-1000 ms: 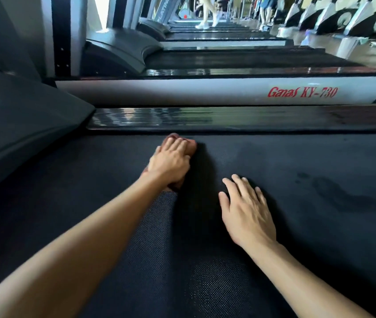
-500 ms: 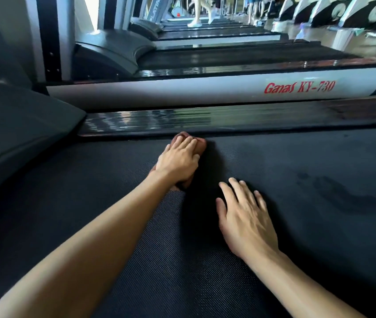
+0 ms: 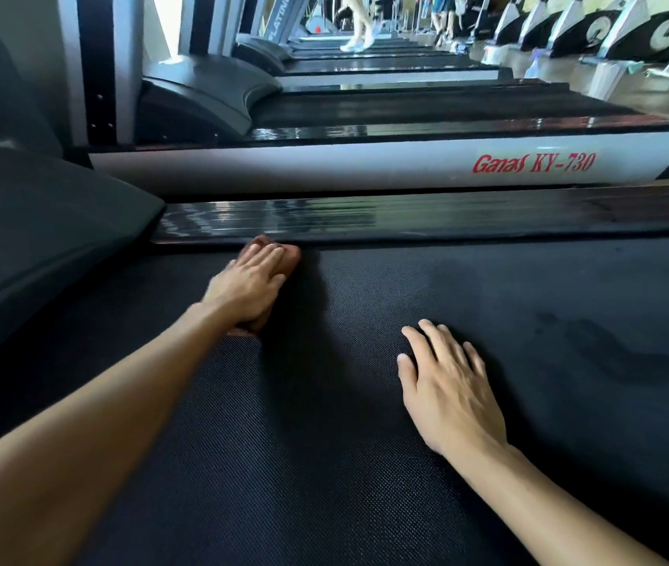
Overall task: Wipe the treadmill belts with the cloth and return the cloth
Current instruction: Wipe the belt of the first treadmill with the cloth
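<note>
A black textured treadmill belt [image 3: 487,304] fills the lower view. My left hand [image 3: 249,285] lies flat with straight fingers on a reddish-brown cloth [image 3: 292,257] and presses it against the belt, right at the belt's far edge beside the glossy side rail [image 3: 406,218]. Most of the cloth is hidden under the hand. My right hand [image 3: 449,392] rests flat on the belt, fingers spread, holding nothing, nearer to me and to the right of the cloth.
The dark motor cover [image 3: 39,247] rises at the left. A neighbouring treadmill marked "Ganas KY-730" [image 3: 532,163] runs parallel beyond the rail, with more treadmills behind it. A person's legs [image 3: 359,26] move on a far one. Exercise bikes [image 3: 610,34] line the right.
My left hand has pushed the cloth farther away, up to the belt's far edge at the side rail. My right hand has stayed planted on the belt.
</note>
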### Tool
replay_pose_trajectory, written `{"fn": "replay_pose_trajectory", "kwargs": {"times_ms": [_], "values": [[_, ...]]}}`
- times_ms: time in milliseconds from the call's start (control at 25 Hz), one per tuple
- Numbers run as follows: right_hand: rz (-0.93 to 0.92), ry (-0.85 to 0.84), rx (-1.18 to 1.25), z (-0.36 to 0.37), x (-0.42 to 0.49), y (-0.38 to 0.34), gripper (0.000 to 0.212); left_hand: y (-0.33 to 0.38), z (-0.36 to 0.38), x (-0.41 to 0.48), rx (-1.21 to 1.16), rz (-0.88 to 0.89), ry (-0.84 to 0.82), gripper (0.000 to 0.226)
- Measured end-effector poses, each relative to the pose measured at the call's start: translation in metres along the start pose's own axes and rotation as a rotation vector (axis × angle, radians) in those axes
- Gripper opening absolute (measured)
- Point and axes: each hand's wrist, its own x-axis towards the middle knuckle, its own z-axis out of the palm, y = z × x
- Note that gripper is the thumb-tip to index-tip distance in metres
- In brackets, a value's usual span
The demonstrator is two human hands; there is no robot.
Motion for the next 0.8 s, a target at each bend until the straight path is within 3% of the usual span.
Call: {"fn": "replay_pose_trajectory", "kwargs": {"times_ms": [160,240,320,400,520,680,800], "values": [[0.044,-0.054,0.038,-0.009,0.007,0.000,0.042,-0.061,-0.016,-0.032,0.061,-0.298,-0.006,0.055],[0.050,-0.136,0.099,-0.016,0.021,-0.020,0.037,-0.035,-0.014,-0.040,0.115,-0.223,0.023,0.057],[-0.074,-0.204,0.119,-0.011,0.030,-0.057,0.043,-0.001,-0.009,-0.041,0.065,-0.056,0.014,0.057],[-0.150,-0.253,0.140,0.003,0.032,-0.092,0.048,-0.001,-0.006,-0.034,0.017,0.003,-0.001,0.057],[-0.131,-0.176,0.082,0.022,0.029,-0.100,0.055,-0.071,-0.015,-0.014,-0.018,-0.142,-0.003,0.053],[-0.150,-0.132,0.081,0.028,0.030,-0.098,0.063,-0.157,-0.027,-0.030,0.120,-0.417,0.037,0.049],[-0.139,-0.117,0.070,0.027,0.028,-0.100,0.060,-0.145,-0.025,-0.032,0.175,-0.326,0.032,0.055]]}}
